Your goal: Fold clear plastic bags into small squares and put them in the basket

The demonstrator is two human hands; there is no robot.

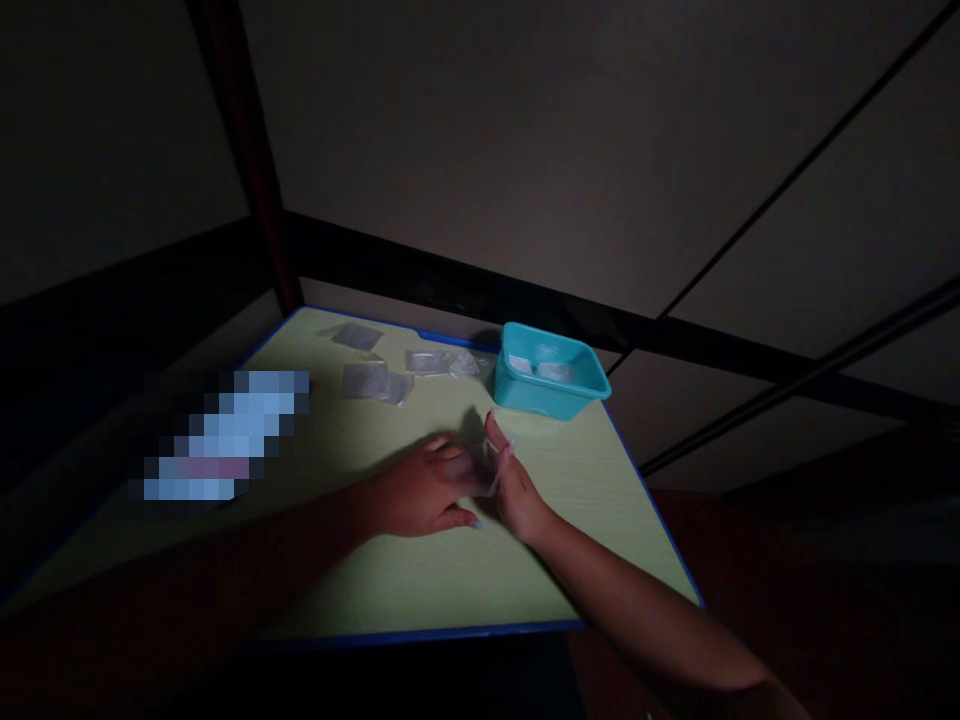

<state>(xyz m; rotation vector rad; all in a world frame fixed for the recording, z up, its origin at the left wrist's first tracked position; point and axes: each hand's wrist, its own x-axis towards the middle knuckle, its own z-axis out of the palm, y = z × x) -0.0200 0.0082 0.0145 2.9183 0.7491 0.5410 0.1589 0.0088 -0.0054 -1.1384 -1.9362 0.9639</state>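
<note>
A small clear plastic bag [472,470] lies between my two hands over the middle of the table. My right hand [516,490] grips the bag's right end, thumb and fingers around its edge. My left hand [420,490] has its fingers at the bag's left side, thumb spread apart toward the front; whether those fingers hold the bag or lie inside it is too dim to tell. Behind my hands, flat clear packets [365,380] and a crumpled clear packet [442,362] rest on the tabletop.
The pale green table [465,590] has a blue edge. A turquoise basket [551,400] with white packets inside stands at the back right. Another flat packet [358,336] lies at the back left. A blurred-out bright object [240,430] is on the left side.
</note>
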